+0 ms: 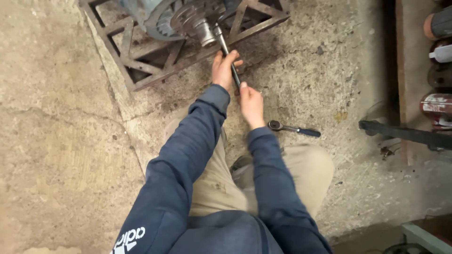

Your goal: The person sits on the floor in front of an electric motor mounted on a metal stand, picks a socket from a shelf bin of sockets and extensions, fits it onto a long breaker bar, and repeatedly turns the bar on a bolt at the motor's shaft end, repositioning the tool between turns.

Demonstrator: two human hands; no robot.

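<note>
A long dark wrench handle runs from a metal hub of a motor at the top down toward me. My left hand is wrapped around the upper part of the handle. My right hand grips its lower end. The motor sits on a rusty steel frame on the concrete floor. Both arms wear blue sleeves, and my knees in beige trousers are below them.
A ratchet wrench with a blue grip lies on the floor right of my right hand. A dark metal bar and several cylinders are at the right edge. Cracked concrete spreads to the left.
</note>
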